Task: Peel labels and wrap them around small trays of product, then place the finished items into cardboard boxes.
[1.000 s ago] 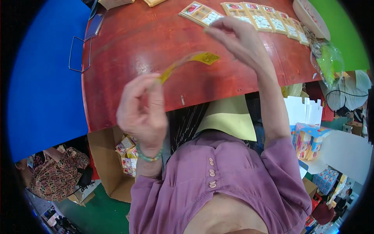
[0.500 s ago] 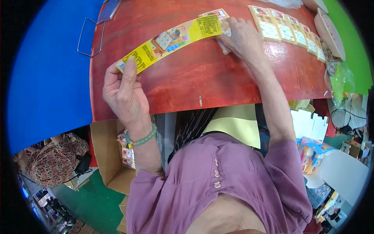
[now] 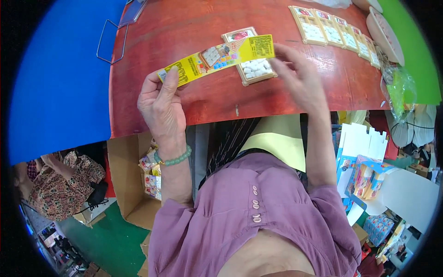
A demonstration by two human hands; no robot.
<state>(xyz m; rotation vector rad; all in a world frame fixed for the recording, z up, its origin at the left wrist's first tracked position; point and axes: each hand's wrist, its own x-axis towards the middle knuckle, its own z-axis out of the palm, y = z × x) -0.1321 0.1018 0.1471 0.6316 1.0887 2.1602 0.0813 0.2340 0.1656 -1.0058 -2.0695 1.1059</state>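
Note:
A long yellow printed card strip (image 3: pixel 221 57) is pinched at its left end between the thumb and fingers of my left hand (image 3: pixel 161 99). It stretches to the right above the red table. Under the strip lies a cream tray (image 3: pixel 259 81) of small white pieces with a picture at its far end; the strip hides its middle. My right hand (image 3: pixel 302 81), slightly blurred, is beside the strip's right end and the tray, its thumb and fingers apart. Whether its fingertips touch the strip is hard to see.
Several similar cream trays (image 3: pixel 314 32) stand in a row at the far right of the red table (image 3: pixel 184 111). Beyond them is a pale pink basin (image 3: pixel 385 37). A wire stand (image 3: pixel 112 41) sits at the left edge. Below the table, an open cardboard box (image 3: pixel 124 184) holds colourful packets.
My right hand has let go of the tray, which now lies nearer on the table, and has come down toward me. The left hand has shifted right, carrying the strip.

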